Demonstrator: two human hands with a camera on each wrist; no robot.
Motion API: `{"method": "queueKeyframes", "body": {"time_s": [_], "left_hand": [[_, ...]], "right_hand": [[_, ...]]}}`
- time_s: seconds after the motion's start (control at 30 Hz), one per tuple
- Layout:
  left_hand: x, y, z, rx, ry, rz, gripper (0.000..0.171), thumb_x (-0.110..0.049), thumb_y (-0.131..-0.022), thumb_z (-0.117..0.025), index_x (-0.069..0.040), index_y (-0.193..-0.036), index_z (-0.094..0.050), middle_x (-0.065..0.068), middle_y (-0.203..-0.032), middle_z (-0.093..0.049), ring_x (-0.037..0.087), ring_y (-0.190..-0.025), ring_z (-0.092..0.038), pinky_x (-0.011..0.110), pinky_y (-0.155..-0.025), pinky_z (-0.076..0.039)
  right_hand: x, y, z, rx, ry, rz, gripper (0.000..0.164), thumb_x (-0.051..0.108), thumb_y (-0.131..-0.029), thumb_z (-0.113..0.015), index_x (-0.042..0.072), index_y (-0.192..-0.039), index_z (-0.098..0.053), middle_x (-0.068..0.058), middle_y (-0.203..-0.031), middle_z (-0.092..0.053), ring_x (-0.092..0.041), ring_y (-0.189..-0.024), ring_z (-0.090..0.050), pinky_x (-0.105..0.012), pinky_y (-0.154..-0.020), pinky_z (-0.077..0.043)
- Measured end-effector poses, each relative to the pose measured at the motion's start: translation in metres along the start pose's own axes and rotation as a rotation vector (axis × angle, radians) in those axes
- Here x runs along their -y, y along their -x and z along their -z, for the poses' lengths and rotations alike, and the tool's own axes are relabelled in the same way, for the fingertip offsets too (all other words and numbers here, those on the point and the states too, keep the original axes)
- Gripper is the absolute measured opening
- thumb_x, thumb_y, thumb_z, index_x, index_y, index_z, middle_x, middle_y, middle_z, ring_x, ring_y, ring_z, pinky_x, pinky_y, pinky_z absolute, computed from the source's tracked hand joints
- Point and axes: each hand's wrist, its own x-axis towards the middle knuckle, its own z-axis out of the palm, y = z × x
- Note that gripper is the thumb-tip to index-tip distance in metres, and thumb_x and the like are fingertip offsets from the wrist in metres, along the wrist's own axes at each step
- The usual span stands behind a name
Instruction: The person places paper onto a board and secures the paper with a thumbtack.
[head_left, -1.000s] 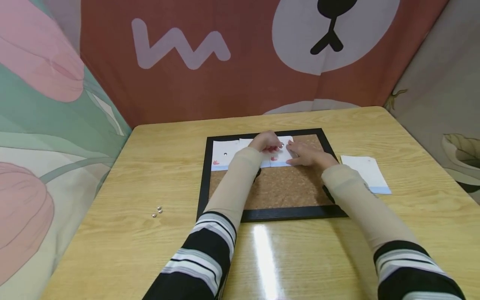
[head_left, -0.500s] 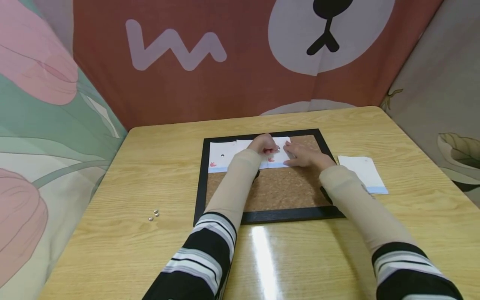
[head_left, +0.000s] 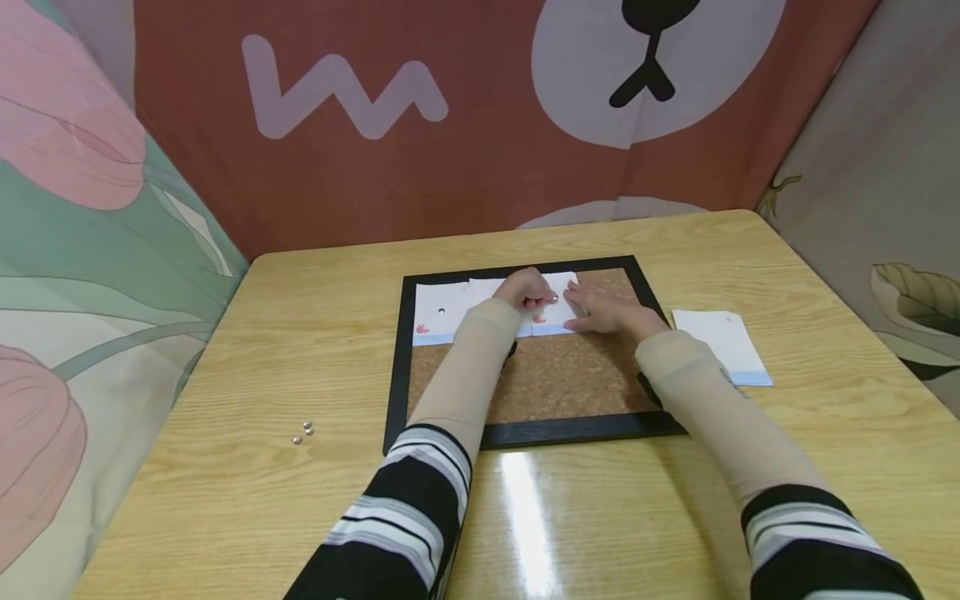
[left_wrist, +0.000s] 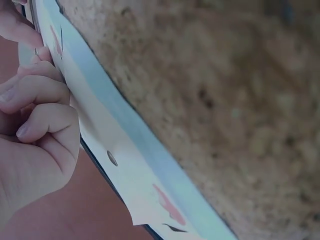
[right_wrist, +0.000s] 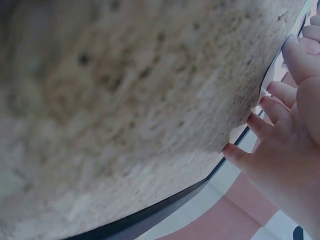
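A cork board (head_left: 570, 375) in a black frame lies on the table, with white cards along its far side. My left hand (head_left: 523, 287) has its fingers curled and pinches a small silver thumbtack (head_left: 555, 298) at the right-hand card (head_left: 558, 312). In the left wrist view the thumbtack (left_wrist: 36, 51) shows at the fingertips, partly covered by the fingers. My right hand (head_left: 609, 312) lies with fingers extended and spread, its fingertips on that card's right edge and the cork beside it. Another silver thumbtack (head_left: 441, 311) sits in the left-hand card (head_left: 431, 300).
Several loose silver thumbtacks (head_left: 307, 427) lie on the wooden table (head_left: 225, 492), left of the board. One more white card (head_left: 723, 342) with a blue lower edge lies right of the frame. A patterned cloth (head_left: 360, 183) hangs behind the table.
The head view has shifted slightly, so the scene sits a little further left. Both hands stay at the same card; the left fingers have sunk a little closer to it with the thumbtack.
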Motion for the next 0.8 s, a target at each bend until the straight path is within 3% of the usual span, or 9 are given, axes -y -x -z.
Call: {"method": "queueKeyframes", "body": {"time_s": [0.1, 0.23, 0.5, 0.57, 0.7, 0.8], "left_hand": [[0.003, -0.009, 0.0, 0.007, -0.022, -0.007, 0.044, -0.042, -0.077, -0.066, -0.011, -0.05, -0.051, 0.002, -0.044, -0.036, 0.014, -0.036, -0.029, 0.027, -0.04, -0.029], [0.003, -0.01, 0.0, 0.005, -0.077, -0.025, 0.049, -0.042, -0.08, -0.063, -0.009, -0.048, -0.048, 0.005, -0.042, -0.036, 0.017, -0.035, -0.03, 0.028, -0.038, -0.03], [0.003, -0.002, -0.001, -0.017, -0.025, -0.026, 0.043, -0.042, -0.074, -0.069, -0.013, -0.052, -0.046, 0.0, -0.047, -0.035, 0.013, -0.038, -0.028, 0.029, -0.042, -0.029], [-0.001, 0.02, 0.0, -0.026, -0.013, -0.035, 0.042, -0.039, -0.077, -0.068, -0.012, -0.053, -0.047, 0.0, -0.046, -0.035, 0.012, -0.038, -0.028, 0.028, -0.042, -0.03], [-0.019, 0.099, 0.005, -0.042, 0.01, -0.045, 0.042, -0.027, -0.085, -0.061, -0.008, -0.052, -0.044, 0.002, -0.045, -0.032, 0.012, -0.037, -0.026, 0.025, -0.042, -0.028], [-0.028, 0.141, 0.008, -0.054, 0.033, -0.019, 0.041, -0.022, -0.088, -0.058, -0.008, -0.052, -0.043, 0.001, -0.045, -0.03, 0.01, -0.037, -0.024, 0.023, -0.042, -0.026]], "right_hand": [[0.001, 0.001, 0.0, 0.004, -0.005, -0.016, 0.066, 0.031, -0.09, -0.054, 0.0, -0.139, -0.023, -0.017, -0.146, -0.009, -0.033, -0.133, -0.003, -0.051, -0.102, -0.005], [0.001, 0.001, 0.0, 0.012, -0.007, -0.03, 0.067, 0.032, -0.09, -0.053, 0.001, -0.14, -0.022, -0.017, -0.146, -0.008, -0.033, -0.133, -0.002, -0.052, -0.101, -0.004], [-0.001, 0.001, -0.001, 0.014, -0.007, -0.035, 0.067, 0.033, -0.09, -0.052, 0.001, -0.14, -0.021, -0.016, -0.147, -0.007, -0.033, -0.133, 0.0, -0.054, -0.101, -0.003], [-0.001, 0.001, -0.001, 0.015, -0.004, -0.027, 0.067, 0.033, -0.09, -0.052, 0.0, -0.14, -0.021, -0.017, -0.147, -0.007, -0.034, -0.132, 0.0, -0.053, -0.101, -0.003], [-0.001, 0.001, -0.001, 0.011, 0.006, -0.013, 0.067, 0.032, -0.09, -0.052, -0.001, -0.139, -0.021, -0.018, -0.146, -0.008, -0.035, -0.132, -0.002, -0.052, -0.101, -0.005], [-0.001, 0.0, -0.001, 0.012, 0.012, -0.02, 0.067, 0.033, -0.09, -0.052, -0.001, -0.139, -0.021, -0.017, -0.146, -0.008, -0.034, -0.132, -0.002, -0.052, -0.102, -0.005]]}}
